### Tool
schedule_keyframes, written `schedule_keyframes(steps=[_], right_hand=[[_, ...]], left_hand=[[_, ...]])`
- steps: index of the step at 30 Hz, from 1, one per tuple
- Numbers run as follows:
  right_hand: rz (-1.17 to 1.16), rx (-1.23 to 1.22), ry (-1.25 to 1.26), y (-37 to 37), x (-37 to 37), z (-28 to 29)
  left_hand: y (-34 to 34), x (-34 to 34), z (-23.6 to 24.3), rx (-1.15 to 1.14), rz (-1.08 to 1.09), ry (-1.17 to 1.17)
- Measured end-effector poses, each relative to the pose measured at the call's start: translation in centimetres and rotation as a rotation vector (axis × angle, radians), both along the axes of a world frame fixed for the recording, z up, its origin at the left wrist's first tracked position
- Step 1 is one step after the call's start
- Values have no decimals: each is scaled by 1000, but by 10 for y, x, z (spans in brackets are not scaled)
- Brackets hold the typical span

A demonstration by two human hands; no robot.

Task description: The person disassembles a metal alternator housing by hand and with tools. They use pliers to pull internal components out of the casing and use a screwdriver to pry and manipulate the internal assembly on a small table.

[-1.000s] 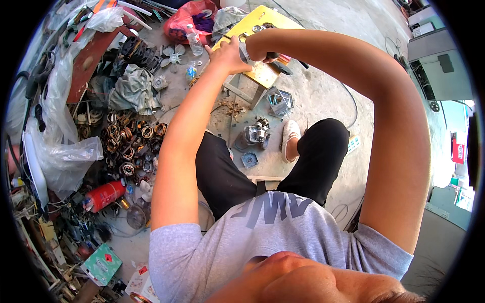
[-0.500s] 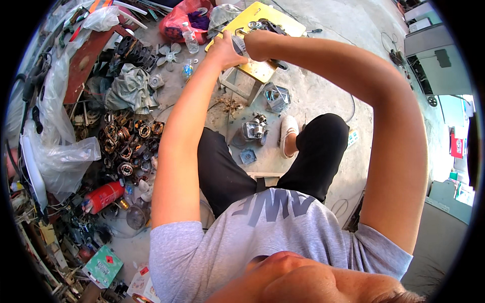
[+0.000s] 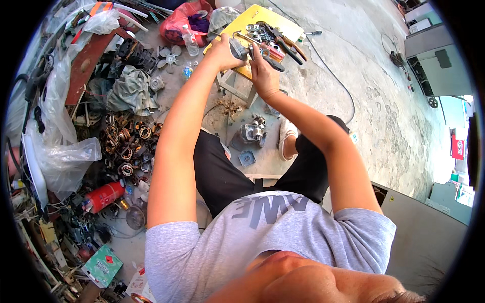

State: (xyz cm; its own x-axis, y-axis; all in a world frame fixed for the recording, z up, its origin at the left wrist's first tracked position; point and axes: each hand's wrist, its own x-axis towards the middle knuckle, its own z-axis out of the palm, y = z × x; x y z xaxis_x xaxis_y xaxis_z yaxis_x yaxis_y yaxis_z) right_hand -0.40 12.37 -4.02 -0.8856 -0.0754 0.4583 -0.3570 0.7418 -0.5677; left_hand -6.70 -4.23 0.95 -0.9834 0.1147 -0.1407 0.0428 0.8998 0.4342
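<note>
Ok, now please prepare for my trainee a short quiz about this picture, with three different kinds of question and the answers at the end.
1. Short answer: what colour is the tabletop near the right hand?

2. True or false: the clear bottle is beside the red bag.

3. Multiple choice: what does the left hand hold?
A) a green box
B) a dark grey part
C) a fan blade

Key: 1. Yellow. 2. True. 3. B.
</note>
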Motion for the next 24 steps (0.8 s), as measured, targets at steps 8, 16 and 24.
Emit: schedule_keyframes(steps=[8,16,24], right_hand=[[267,150,-552,24,-51,70],[472,512,-1134,-8,-112,141],[371,500,-1094,-4,-96,133]], left_hand=[[-4,0,7,-118,29,-74],[5,2,14,-147,5,-44],[4,2,10,-165,19,-51]])
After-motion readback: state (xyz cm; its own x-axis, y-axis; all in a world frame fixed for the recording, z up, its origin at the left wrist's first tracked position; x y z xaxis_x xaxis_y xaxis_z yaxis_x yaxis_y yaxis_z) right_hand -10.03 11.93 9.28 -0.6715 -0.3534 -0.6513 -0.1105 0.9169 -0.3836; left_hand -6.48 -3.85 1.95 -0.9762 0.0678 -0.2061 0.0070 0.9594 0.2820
